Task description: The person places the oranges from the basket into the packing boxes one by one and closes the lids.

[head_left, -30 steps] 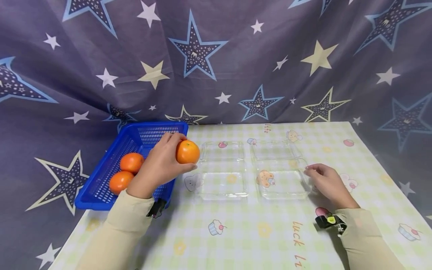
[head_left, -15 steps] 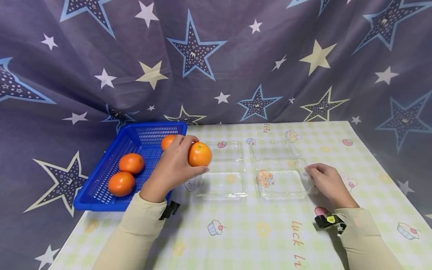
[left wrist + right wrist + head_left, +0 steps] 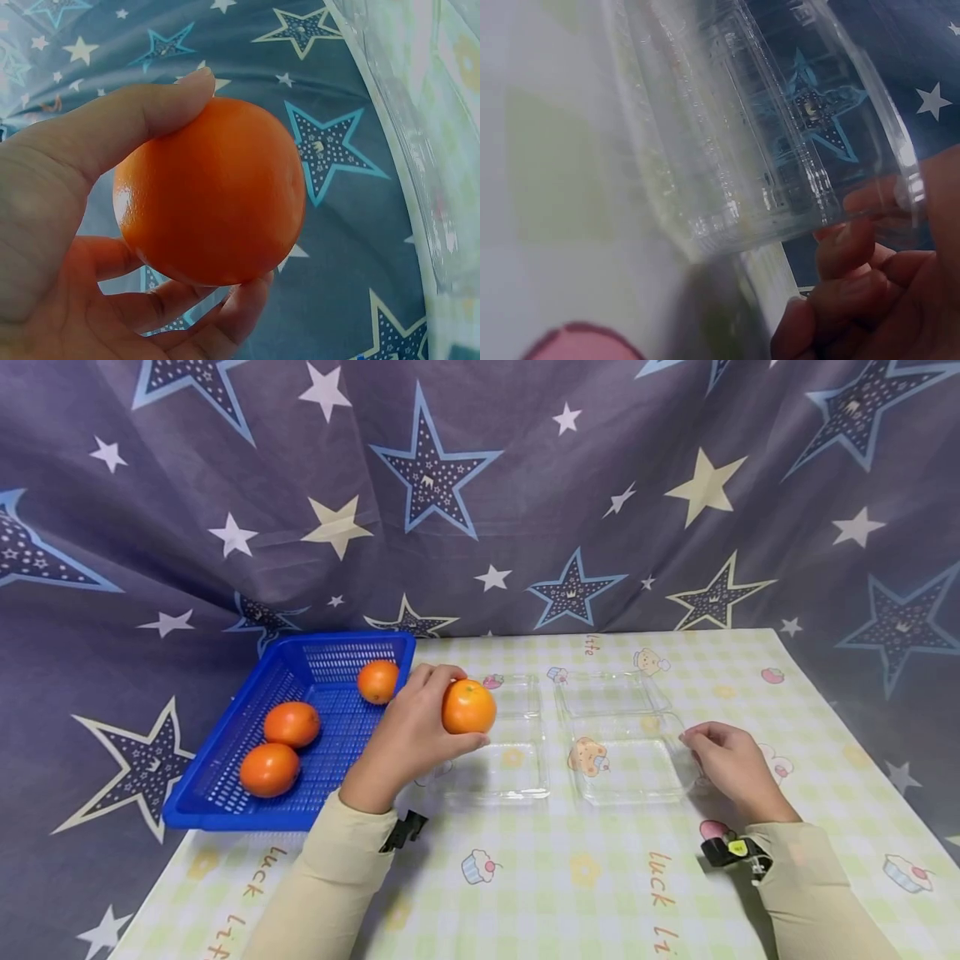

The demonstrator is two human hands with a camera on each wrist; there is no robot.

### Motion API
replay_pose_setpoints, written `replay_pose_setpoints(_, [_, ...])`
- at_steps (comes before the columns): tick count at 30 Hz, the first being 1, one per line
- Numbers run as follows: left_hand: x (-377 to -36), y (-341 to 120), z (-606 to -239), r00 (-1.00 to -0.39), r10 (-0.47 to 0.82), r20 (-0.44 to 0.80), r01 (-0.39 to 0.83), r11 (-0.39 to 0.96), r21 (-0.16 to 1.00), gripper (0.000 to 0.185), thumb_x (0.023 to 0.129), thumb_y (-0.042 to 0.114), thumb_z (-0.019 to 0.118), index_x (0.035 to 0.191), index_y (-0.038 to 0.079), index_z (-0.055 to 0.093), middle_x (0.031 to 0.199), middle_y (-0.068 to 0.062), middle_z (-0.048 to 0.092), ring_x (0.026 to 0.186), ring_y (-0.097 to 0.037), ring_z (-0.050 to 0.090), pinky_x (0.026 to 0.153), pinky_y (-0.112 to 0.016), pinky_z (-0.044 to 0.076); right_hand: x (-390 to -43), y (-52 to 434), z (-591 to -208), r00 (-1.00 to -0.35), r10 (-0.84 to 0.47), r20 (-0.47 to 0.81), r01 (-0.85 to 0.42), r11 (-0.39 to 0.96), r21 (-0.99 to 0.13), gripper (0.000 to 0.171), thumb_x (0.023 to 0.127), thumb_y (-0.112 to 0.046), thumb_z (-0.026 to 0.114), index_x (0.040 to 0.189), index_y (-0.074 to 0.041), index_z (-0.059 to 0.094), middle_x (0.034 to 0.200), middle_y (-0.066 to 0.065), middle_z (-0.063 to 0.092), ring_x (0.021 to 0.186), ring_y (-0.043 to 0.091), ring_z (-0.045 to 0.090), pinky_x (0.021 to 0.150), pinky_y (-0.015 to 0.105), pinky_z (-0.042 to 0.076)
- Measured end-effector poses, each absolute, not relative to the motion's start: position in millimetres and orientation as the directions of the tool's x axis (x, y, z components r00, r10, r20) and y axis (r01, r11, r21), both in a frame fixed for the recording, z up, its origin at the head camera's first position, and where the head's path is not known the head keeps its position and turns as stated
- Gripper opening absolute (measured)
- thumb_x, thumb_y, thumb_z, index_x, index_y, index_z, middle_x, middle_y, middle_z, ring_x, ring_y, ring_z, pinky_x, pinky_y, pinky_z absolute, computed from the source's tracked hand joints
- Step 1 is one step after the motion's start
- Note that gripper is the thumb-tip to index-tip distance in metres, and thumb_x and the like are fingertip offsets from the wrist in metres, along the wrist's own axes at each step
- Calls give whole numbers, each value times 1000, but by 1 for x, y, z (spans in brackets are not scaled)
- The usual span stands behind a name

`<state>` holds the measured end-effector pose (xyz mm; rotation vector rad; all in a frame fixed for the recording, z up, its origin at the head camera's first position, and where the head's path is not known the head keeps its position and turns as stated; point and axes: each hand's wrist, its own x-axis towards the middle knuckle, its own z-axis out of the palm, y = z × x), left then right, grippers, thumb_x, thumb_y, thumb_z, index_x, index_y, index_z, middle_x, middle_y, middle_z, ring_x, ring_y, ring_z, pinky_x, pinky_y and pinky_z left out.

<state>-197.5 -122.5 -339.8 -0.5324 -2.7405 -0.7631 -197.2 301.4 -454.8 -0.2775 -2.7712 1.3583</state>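
Observation:
My left hand point(image 3: 408, 739) grips an orange point(image 3: 469, 707) from its left side, held up over the left clear plastic box point(image 3: 491, 793). In the left wrist view the thumb lies across one side of the orange point(image 3: 214, 195), while the fingers curl under the other. At the right, my right hand point(image 3: 738, 768) pinches the edge of a second clear plastic box point(image 3: 633, 796) with thumb and fingertips. The right wrist view shows the fingers at the rim of that box point(image 3: 810, 165). Both boxes stand side by side, lids spread open toward the back.
A blue basket point(image 3: 213, 820) on the left holds three more oranges, two together at its left point(image 3: 270, 769) and one point(image 3: 377, 682) at the back right. A checked cloth point(image 3: 540, 893) covers the table. A star-patterned curtain point(image 3: 465, 585) hangs behind.
My left hand has carried the orange rightward from above the basket to above the left box, uncovering another orange in the basket. My right hand stays on the right box's edge.

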Motion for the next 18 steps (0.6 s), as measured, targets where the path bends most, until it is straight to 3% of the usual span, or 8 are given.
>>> replay_pose_setpoints(18, [-200, -87, -348, -902, 296, 314, 423, 752, 506, 76, 69, 42, 95, 130, 19, 58, 121, -5, 57, 98, -25, 63, 87, -45, 58, -194, 301, -449, -985, 166, -51, 145, 627, -765, 34, 103, -31, 53, 111, -1, 67, 76, 4, 57, 69, 19, 53, 61, 32, 43])
